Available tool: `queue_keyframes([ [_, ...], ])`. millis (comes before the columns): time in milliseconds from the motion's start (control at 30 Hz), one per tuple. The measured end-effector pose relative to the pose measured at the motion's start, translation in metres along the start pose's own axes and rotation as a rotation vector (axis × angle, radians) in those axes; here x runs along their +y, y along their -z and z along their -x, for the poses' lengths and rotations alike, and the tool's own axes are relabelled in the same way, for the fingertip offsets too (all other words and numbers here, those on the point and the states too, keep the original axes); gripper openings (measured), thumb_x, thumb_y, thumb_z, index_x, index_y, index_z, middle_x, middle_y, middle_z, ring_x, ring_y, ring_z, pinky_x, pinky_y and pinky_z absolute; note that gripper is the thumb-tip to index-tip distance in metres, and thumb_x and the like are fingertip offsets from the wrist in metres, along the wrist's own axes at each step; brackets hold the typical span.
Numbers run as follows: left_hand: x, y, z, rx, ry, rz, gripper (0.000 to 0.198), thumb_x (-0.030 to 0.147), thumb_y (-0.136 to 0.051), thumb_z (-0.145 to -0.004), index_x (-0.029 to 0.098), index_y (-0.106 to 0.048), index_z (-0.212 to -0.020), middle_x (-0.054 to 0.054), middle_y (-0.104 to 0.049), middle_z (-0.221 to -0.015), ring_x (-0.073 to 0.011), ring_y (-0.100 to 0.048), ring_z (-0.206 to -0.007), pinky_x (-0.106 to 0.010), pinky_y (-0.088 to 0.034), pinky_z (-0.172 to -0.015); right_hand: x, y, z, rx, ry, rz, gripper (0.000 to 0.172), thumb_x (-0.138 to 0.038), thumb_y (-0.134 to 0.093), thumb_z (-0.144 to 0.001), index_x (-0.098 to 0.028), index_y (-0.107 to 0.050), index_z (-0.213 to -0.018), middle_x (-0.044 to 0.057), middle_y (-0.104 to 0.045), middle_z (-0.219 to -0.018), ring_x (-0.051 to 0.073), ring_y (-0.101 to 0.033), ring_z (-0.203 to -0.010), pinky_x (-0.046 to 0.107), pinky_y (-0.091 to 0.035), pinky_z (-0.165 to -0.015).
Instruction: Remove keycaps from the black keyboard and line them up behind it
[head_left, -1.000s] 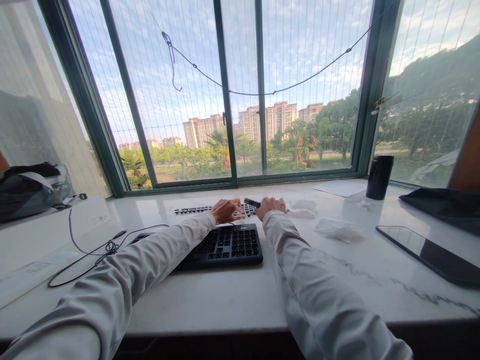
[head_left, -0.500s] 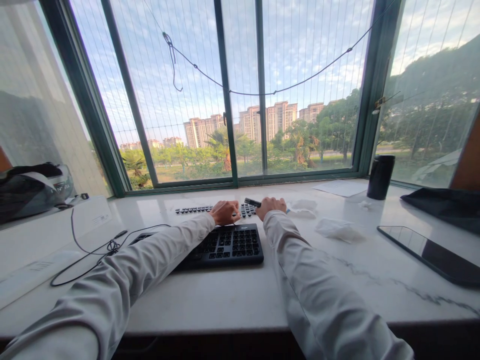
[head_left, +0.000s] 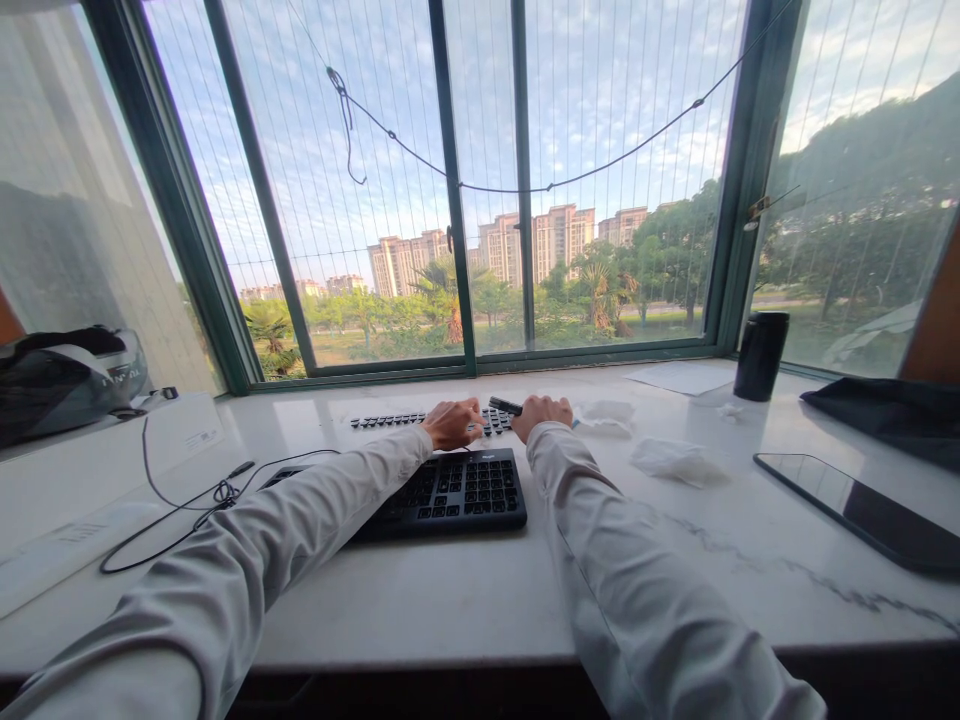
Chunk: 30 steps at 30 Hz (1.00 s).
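Observation:
A black keyboard [head_left: 457, 492] lies on the white marble sill [head_left: 450, 600]. Behind it, rows of loose black keycaps [head_left: 390, 420] are laid out on the stone. My left hand [head_left: 452, 423] rests curled over the right end of those keycaps, fingers bent down onto them. My right hand [head_left: 541, 412] is closed round a small dark tool [head_left: 505, 405] whose tip points left toward my left hand. Both arms wear pale long sleeves.
Crumpled tissues [head_left: 670, 458] lie right of my hands, a black cup [head_left: 759, 355] near the window, a dark tablet [head_left: 862, 510] and black cloth [head_left: 892, 415] at right. A black cable [head_left: 187, 500] and a bag [head_left: 64, 380] sit at left.

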<state>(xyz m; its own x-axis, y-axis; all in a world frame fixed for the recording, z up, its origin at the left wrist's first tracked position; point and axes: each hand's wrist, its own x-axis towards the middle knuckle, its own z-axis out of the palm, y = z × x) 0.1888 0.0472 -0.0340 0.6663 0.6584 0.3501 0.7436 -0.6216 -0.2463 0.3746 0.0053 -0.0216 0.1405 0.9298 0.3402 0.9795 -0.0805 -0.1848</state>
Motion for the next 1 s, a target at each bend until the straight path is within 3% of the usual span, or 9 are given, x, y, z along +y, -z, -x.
queue_keyframes([
  [167,-0.001,-0.005,-0.002,-0.052,-0.018,-0.019,0.035,0.033,-0.043,-0.082,0.034,-0.064,-0.110,-0.002,-0.056,-0.111,-0.0151,-0.060,-0.074,-0.029,-0.045,-0.070,-0.001,0.002,0.001,-0.016,-0.006,-0.001,0.027,-0.034,-0.053,-0.075,-0.016,-0.067,-0.090,0.014,-0.066,-0.095,0.025,-0.060,-0.090,0.039,-0.029,-0.087],
  [533,0.000,-0.002,-0.002,-0.026,-0.005,-0.027,0.032,0.035,-0.044,-0.081,0.031,-0.067,-0.104,-0.001,-0.056,-0.111,-0.0148,-0.059,-0.076,-0.027,-0.044,-0.071,0.000,0.002,0.001,-0.009,0.005,-0.009,0.026,-0.033,-0.054,-0.075,-0.016,-0.066,-0.090,0.014,-0.065,-0.095,0.024,-0.059,-0.092,0.039,-0.029,-0.088],
  [767,-0.011,0.021,0.007,0.018,0.016,-0.016,0.034,0.035,-0.042,-0.083,0.030,-0.067,-0.106,-0.001,-0.057,-0.110,-0.0144,-0.059,-0.074,-0.027,-0.043,-0.070,0.001,0.000,0.000,-0.004,0.016,0.002,0.027,-0.034,-0.051,-0.077,-0.017,-0.067,-0.089,0.013,-0.066,-0.093,0.024,-0.059,-0.090,0.039,-0.030,-0.085],
  [1000,-0.055,0.053,0.045,0.025,0.072,0.072,0.036,0.036,-0.039,-0.084,0.026,-0.069,-0.103,-0.003,-0.061,-0.101,-0.0151,-0.058,-0.081,-0.026,-0.042,-0.074,0.001,-0.004,-0.003,-0.019,-0.002,0.015,0.025,-0.033,-0.051,-0.077,-0.017,-0.067,-0.087,0.012,-0.066,-0.091,0.024,-0.059,-0.090,0.040,-0.029,-0.085],
])
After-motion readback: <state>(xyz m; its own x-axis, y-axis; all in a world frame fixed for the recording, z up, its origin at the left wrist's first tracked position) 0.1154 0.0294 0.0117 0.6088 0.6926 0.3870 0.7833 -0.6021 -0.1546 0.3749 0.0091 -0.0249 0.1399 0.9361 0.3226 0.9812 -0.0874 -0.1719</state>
